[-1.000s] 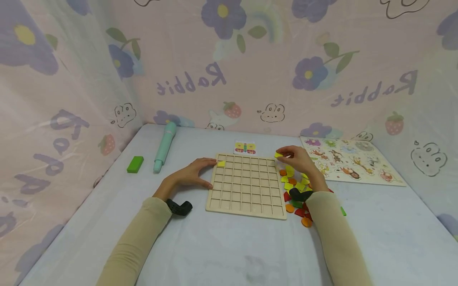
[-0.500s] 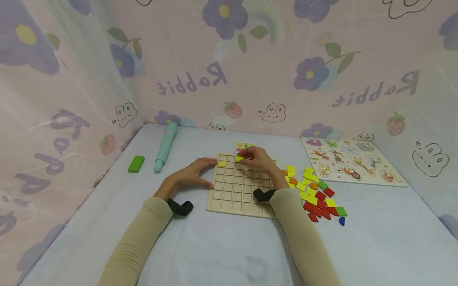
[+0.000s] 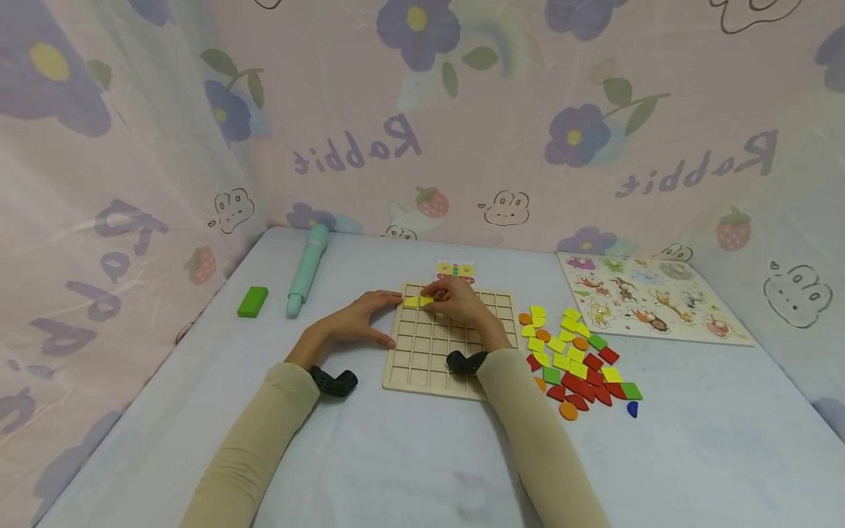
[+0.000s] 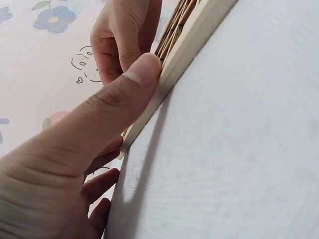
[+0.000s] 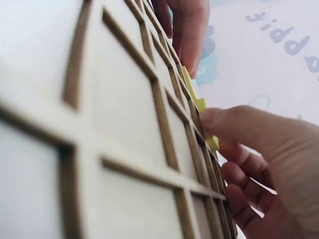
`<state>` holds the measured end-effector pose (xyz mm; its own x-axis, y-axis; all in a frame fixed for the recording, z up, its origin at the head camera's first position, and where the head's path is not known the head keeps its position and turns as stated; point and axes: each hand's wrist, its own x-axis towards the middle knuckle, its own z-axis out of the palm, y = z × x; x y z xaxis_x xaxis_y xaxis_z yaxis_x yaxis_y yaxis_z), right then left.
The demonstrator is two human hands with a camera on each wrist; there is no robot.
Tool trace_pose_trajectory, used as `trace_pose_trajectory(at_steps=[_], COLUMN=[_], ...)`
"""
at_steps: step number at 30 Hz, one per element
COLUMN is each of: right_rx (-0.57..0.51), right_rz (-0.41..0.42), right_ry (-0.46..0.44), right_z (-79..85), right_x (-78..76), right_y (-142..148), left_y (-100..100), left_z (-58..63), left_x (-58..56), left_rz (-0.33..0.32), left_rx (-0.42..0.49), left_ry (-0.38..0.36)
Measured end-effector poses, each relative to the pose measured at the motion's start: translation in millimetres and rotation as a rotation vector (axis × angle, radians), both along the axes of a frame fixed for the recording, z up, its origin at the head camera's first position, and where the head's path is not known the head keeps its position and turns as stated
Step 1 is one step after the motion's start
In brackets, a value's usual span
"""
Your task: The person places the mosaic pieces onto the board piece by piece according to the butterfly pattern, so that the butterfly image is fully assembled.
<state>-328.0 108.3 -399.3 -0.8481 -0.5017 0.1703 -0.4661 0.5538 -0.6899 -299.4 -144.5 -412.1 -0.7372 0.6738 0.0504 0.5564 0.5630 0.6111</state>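
Note:
A wooden grid board (image 3: 432, 359) lies on the table before me. My left hand (image 3: 354, 320) rests along its left side, thumb and fingertips touching the edge; the left wrist view shows the thumb (image 4: 119, 94) against the board's side. A yellow tile (image 3: 410, 301) sits in the top row near the left corner. Beside it, my right hand (image 3: 460, 301) pinches another yellow tile (image 3: 426, 300) over the top row. In the right wrist view this pinched tile (image 5: 214, 143) is at the grid, partly hidden by the thumb.
Loose yellow, red, orange, green and blue pieces (image 3: 576, 355) lie right of the board. Behind it stands a patterned card (image 3: 455, 270), partly covered by my right hand. An animal puzzle board (image 3: 650, 297) is at the back right; a mint-green stick (image 3: 308, 271) and green block (image 3: 253, 301) are left.
My right hand has carried the yellow tile leftward from the board's top right corner to beside the tile at the left. My left hand stays at the board's edge.

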Motion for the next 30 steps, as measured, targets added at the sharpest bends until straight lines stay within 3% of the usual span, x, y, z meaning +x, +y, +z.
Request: trace_pose_trajectory(at_steps=[20,30], right_rx=[0.008,0.018], right_rz=[-0.018,-0.037], right_ry=[-0.015,0.084], right_z=[1.4,24.7], right_x=[2.4,13.1], right_y=[2,50], left_y=[-1,1], left_z=[0.8,2.4], left_x=[-0.1,2.9], left_rz=[0.007,0.000], left_rx=[0.007,0.017], left_ry=[-0.009,0.006])
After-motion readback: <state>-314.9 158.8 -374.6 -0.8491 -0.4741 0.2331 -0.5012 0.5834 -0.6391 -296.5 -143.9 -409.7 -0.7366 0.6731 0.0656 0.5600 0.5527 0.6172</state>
